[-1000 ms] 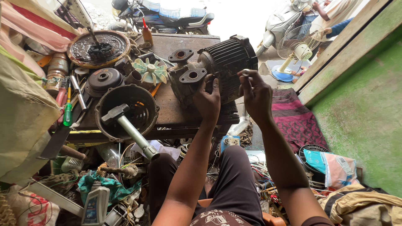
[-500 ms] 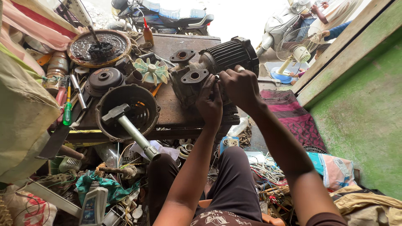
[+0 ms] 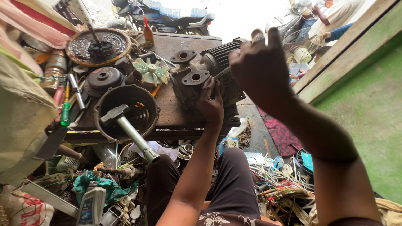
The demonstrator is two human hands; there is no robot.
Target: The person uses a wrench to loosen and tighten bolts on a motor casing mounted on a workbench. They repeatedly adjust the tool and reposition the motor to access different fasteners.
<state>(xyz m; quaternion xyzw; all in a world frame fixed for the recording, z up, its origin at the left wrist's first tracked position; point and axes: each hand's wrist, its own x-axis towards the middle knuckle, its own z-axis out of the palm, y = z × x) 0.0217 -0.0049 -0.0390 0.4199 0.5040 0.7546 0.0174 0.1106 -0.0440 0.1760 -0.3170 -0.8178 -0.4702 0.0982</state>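
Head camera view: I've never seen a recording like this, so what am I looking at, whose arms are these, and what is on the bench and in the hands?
The camera sits on the person's head and looks down, so the two bare arms reaching up from the bottom edge belong to the wearer, whose knees show below. The left hand rests against a dark water pump with a ribbed motor housing, which stands on a wooden workbench. The right hand is raised in front of the motor and grips a slim metal tool; what kind of tool is hard to tell. Also on the bench are a hammer lying in a round black cover, a pale green fan impeller, a green-handled screwdriver and a dish of dark oil. Scrap wires and parts cover the floor below.
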